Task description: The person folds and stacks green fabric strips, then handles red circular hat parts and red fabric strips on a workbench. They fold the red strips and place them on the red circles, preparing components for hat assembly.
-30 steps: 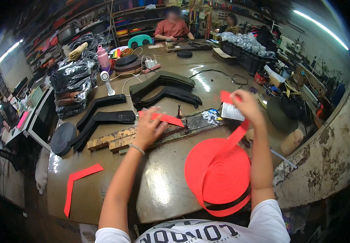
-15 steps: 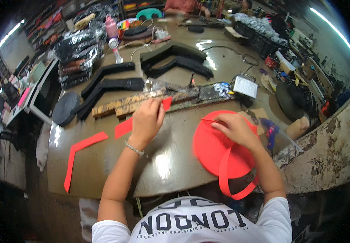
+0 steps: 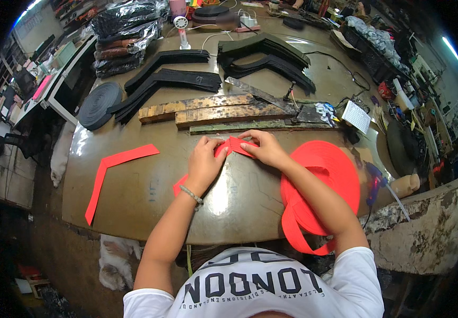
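Head view: your two hands meet at the middle of the surface (image 3: 149, 175), both on one red strap piece (image 3: 232, 146). Left hand (image 3: 205, 161) has its fingers closed down over the strap's left part; right hand (image 3: 265, 149) pinches the right part, fingertips pressing it flat. Hands are close together, nearly touching, both clamped on the strap.

Strap piece lies just near of the long wooden blocks (image 3: 215, 110), with one end poking out from under your left wrist. The big red webbing roll (image 3: 330, 172) sits right of it, under and beside your right forearm, a loop of it hanging off the near edge. A finished-looking red angled piece (image 3: 113, 170) lies well apart to the left. Black angled pieces (image 3: 173, 79) are stacked far left of the blocks, with a black webbing coil (image 3: 99, 105) at the left edge.

My read: you're mid-fold, forming or creasing the bend in the strap. Next move likely needs a firm press on the crease while keeping both legs aligned, so the angle matches the piece on the left. Can't tell whether the fold is fully set; your fingers cover it.
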The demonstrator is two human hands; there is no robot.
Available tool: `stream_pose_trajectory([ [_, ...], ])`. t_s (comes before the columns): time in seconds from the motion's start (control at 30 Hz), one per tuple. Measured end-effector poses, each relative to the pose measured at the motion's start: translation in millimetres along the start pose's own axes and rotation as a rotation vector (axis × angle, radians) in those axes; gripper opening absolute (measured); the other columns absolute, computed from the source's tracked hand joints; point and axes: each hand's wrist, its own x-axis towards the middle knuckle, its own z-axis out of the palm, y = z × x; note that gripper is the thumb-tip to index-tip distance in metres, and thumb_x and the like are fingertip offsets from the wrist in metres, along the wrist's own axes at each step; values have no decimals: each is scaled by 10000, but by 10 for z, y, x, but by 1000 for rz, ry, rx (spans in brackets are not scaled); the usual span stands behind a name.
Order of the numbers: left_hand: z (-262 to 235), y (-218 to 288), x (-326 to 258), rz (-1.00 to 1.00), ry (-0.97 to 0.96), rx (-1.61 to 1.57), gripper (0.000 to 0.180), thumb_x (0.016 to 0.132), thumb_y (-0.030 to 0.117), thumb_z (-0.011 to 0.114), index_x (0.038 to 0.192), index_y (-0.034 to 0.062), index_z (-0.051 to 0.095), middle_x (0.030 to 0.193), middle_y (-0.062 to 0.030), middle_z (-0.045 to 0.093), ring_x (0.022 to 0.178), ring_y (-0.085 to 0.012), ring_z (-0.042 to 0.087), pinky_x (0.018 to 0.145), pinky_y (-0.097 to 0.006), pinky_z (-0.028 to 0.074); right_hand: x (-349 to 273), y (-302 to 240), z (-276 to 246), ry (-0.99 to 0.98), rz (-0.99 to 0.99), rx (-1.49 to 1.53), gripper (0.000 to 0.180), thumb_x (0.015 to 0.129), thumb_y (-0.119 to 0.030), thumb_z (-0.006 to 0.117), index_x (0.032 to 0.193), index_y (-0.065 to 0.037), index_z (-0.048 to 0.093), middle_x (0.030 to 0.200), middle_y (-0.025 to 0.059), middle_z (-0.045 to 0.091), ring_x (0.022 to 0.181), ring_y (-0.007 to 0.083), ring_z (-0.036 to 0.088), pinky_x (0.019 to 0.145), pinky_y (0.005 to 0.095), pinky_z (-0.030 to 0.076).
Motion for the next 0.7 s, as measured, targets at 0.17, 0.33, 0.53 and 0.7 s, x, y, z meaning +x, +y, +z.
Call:
stream_pose_trajectory([
  [0.17,-2,29,-8,-29,-1,1,255,821,215,714,1014,49,699,911,-126,617,793,-273,627,716,-366,511,15,63,-13,-42,5,0,262,877,-125,679,1126,-45,655,796,18,659,695,65,559,610,249,470],
  [0.33,-40,61,-11,-55,-34,-3,234,845,247,671,1003,77,697,928,-115,598,850,-315,621,734,-408,507,13,-66,-21,-44,-38,-165,284,860,-170,676,1117,-52,665,873,106,694,773,187,636,710,328,509],
  [0.53,-57,92,-4,-71,-39,4,229,842,242,671,1006,85,698,932,-109,601,847,-310,621,734,-404,507,-92,-199,108,124,-316,-735,282,842,-137,583,1106,-113,678,989,107,625,931,304,582,804,408,481],
  [0.7,4,35,-10,-21,19,29,232,825,227,703,1002,78,703,908,-112,611,783,-290,621,709,-370,504,-161,-211,349,143,-519,-986,297,828,-102,527,1087,-8,638,1007,105,561,942,265,533,774,359,458],
])
